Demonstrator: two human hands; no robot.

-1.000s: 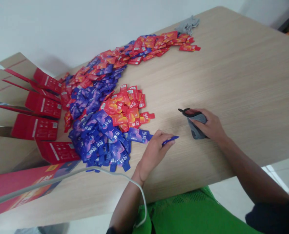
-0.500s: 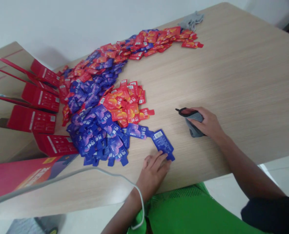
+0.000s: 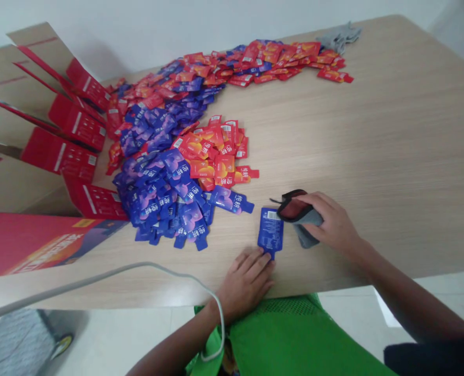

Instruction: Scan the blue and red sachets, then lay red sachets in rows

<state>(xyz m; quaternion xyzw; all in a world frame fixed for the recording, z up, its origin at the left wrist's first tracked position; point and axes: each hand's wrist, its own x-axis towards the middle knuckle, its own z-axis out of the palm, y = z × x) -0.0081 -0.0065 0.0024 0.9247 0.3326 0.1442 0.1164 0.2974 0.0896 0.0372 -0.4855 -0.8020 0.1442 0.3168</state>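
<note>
A blue sachet (image 3: 270, 230) with a barcode and printed back lies flat on the table, its narrow neck toward me. The fingertips of my left hand (image 3: 247, 279) rest on that neck, the fingers stretched out and lying flat. In my right hand (image 3: 332, 216) is a grey cloth (image 3: 306, 235) with a black edge and a reddish inner side, folded between thumb and fingers. Its black edge comes right up to the sachet's upper right corner. Left of the sachet, another blue sachet (image 3: 230, 200) juts from a blue pile (image 3: 157, 198).
Red-orange sachets (image 3: 216, 151) lie beyond the blue pile. A long mixed heap (image 3: 200, 78) runs along the wall toward a crumpled grey cloth (image 3: 339, 37). Open red boxes (image 3: 75, 151) stand at the left. A pale cable (image 3: 153, 265) crosses in front of my left arm.
The barcoded blue sachet has turned upright and come away from the other blue sachet. The cloth in my right hand has moved left and nearer to me, up to the sachet.
</note>
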